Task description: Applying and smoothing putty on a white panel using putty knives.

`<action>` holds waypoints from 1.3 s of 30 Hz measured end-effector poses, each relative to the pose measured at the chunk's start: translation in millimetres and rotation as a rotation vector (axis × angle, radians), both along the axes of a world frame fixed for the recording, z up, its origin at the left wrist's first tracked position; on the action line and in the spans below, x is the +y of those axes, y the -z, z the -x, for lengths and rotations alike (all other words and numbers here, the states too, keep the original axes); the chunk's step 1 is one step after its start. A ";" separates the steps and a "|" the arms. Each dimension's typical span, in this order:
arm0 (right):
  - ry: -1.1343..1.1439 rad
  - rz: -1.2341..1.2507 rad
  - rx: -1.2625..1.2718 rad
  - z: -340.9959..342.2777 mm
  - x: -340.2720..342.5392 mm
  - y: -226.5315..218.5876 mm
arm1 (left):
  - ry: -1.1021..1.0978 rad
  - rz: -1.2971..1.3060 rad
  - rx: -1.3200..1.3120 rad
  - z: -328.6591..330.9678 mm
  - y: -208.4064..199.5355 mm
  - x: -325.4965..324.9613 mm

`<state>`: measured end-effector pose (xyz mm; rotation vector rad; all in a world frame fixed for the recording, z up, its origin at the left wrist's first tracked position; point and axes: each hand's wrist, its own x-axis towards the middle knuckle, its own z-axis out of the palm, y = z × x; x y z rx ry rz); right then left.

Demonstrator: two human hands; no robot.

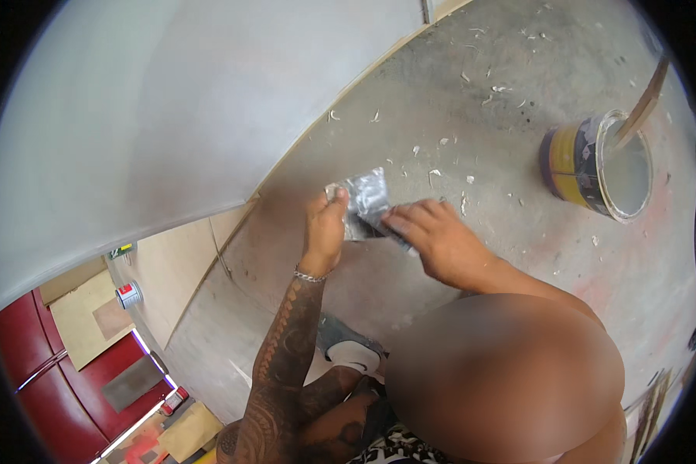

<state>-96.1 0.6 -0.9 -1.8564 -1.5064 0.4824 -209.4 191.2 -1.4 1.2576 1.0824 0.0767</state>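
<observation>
My left hand is closed on a shiny silver flat plate, its thumb lying along the plate's left edge. A metal bracelet sits on that wrist. From the right, my right hand grips a thin dark flat blade with bent fingers. The blade meets the plate's lower right side. Motion blurs both pieces, so their exact kind is unclear. Both hands are above the grey floor, in front of my bent leg and a dark and white shoe.
At the right stands an open tin bucket with a wooden stick leaning in it. Pale shavings litter the floor. A large light-grey panel fills the upper left. Lower left are a small can and a dark-red panel.
</observation>
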 end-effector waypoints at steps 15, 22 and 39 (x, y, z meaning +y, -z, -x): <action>0.209 0.065 -0.020 -7.2 7.7 4.3 | 0.008 -0.022 -0.040 2.7 0.2 8.7; 0.216 0.133 -0.085 -8.0 10.8 19.9 | 0.183 0.037 0.016 3.4 -10.8 10.0; 0.169 0.112 -0.063 8.1 15.5 24.5 | 0.029 -0.175 -0.101 -6.4 1.2 7.4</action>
